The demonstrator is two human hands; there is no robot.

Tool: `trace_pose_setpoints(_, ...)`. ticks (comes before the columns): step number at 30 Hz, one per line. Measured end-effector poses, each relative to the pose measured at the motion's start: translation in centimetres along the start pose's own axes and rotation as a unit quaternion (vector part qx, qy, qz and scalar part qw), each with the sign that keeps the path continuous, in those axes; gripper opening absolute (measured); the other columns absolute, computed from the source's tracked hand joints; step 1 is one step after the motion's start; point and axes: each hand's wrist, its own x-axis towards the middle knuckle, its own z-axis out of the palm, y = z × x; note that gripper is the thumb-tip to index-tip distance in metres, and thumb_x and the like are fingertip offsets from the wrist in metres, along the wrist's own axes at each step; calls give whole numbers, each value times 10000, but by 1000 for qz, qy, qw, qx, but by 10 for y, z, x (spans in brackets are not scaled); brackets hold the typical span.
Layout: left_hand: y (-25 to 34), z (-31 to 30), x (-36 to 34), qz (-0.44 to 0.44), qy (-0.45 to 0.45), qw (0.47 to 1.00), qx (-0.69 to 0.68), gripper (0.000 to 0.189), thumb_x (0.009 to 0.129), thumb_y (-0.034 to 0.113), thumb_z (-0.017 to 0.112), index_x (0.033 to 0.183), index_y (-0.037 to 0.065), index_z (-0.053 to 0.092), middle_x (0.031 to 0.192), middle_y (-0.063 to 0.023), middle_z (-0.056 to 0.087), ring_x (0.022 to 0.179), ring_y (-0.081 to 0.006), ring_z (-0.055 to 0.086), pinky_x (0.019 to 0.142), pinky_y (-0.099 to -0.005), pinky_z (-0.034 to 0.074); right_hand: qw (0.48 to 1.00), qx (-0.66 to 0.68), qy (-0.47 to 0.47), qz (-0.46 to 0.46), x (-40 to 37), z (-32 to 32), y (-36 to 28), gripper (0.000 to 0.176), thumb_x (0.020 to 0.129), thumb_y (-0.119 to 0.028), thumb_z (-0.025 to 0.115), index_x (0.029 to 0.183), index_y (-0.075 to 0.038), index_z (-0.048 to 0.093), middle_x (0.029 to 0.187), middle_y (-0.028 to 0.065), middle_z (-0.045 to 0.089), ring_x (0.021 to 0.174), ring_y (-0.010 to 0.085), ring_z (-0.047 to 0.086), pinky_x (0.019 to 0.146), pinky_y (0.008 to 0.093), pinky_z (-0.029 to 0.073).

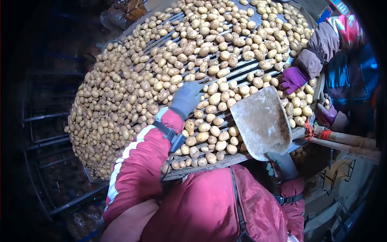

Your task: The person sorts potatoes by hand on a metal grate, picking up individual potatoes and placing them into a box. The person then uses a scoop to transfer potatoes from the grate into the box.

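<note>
My left hand [187, 99], in a grey-blue glove, reaches over the potatoes [215, 98] with its fingers stretched out to the right. Its fingertips are among the potatoes lying on the slatted table; no potato shows in its grasp. In a dark glove, my right hand [281, 164] is closed at the near end of a wide, flat scoop [262, 123]. The scoop is off-white with brown stains, and its blade rests over the right part of the potatoes. My fingers and body partly hide the handle.
Across the slats [242, 71], bare gaps show between potatoes. A heap of smaller potatoes [109, 109] covers the left side. At the right edge, a co-worker's purple-gloved hand [293, 80] touches potatoes. Wooden poles [346, 139] tied with red string jut out at right.
</note>
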Motion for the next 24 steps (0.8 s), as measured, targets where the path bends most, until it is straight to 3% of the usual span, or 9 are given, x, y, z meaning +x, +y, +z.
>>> trace_pose_setpoints(3, 3, 29, 10, 44, 55, 995, -66, 387, 828, 182, 657, 1210, 150, 704, 1193, -162, 632, 1077, -331, 648, 959, -442, 518, 997, -72, 1, 15, -6, -1, -10, 334, 890, -261, 740, 1089, -19, 623, 699, 47, 603, 473, 146, 588, 365, 275, 440)
trace_pose_setpoints(7, -14, 36, 32, -64, -39, 996, -42, 328, 801, 204, 721, 1112, 101, 739, 1123, -149, 683, 979, -299, 689, 873, -415, 554, 996, -88, 7, 30, -18, 5, -17, 357, 881, -288, 747, 1070, -13, 621, 643, 52, 580, 437, 154, 570, 361, 277, 442)
trace_pose_setpoints(9, 3, -19, 41, -219, -205, 924, -239, 274, 807, 217, 750, 1031, 60, 760, 984, -98, 726, 887, -207, 691, 806, -352, 553, 996, -90, 6, 8, -19, 6, -11, 382, 870, -309, 758, 1067, -12, 621, 606, 58, 568, 414, 160, 555, 358, 278, 441)
trace_pose_setpoints(10, 23, -40, 38, -205, -205, 899, -329, 263, 825, 232, 764, 994, 30, 761, 901, -55, 733, 841, -129, 662, 757, -302, 536, 996, -85, 11, 7, -20, 9, -11, 382, 870, -309, 758, 1067, -12, 621, 606, 58, 568, 414, 160, 555, 358, 278, 441)
trace_pose_setpoints(13, 71, -53, 29, 203, -23, 953, -225, 315, 882, 314, 707, 1079, 71, 745, 1023, -93, 714, 973, -273, 661, 876, -388, 530, 995, -88, 26, 42, -25, 16, -11, 400, 861, -318, 765, 1079, -16, 620, 671, 71, 604, 458, 152, 580, 371, 266, 451)
trace_pose_setpoints(17, 85, 7, 44, 153, -79, 984, -39, 262, 906, 320, 649, 1035, 109, 736, 1043, -96, 678, 1039, -319, 617, 912, -427, 504, 999, -12, 37, -33, -25, 23, -2, 393, 862, -275, 755, 1127, -23, 608, 779, 63, 636, 539, 127, 609, 404, 247, 475)
trace_pose_setpoints(19, 81, 16, 21, 196, 61, 978, -27, 197, 901, 300, 627, 933, 131, 722, 989, -85, 656, 1022, -296, 609, 881, -432, 502, 998, 5, 48, -51, -27, 20, 4, 391, 865, -253, 748, 1148, -25, 604, 807, 58, 641, 564, 123, 616, 414, 243, 482)
trace_pose_setpoints(20, 52, 62, 12, 173, -1, 984, 40, 205, 895, 330, 630, 932, 144, 708, 941, -83, 637, 982, -279, 612, 852, -433, 505, 997, 6, 47, -66, -23, 16, 11, 383, 872, -237, 734, 1162, -24, 601, 799, 53, 640, 565, 123, 616, 414, 244, 481)
trace_pose_setpoints(24, 51, 22, 3, 140, -27, 988, -64, 176, 909, 245, 608, 1027, 145, 692, 981, -81, 643, 1006, -285, 620, 850, -426, 518, 994, -57, 62, -72, -25, 17, 14, 341, 897, -212, 697, 1164, -22, 602, 790, 45, 639, 566, 126, 615, 410, 245, 474)
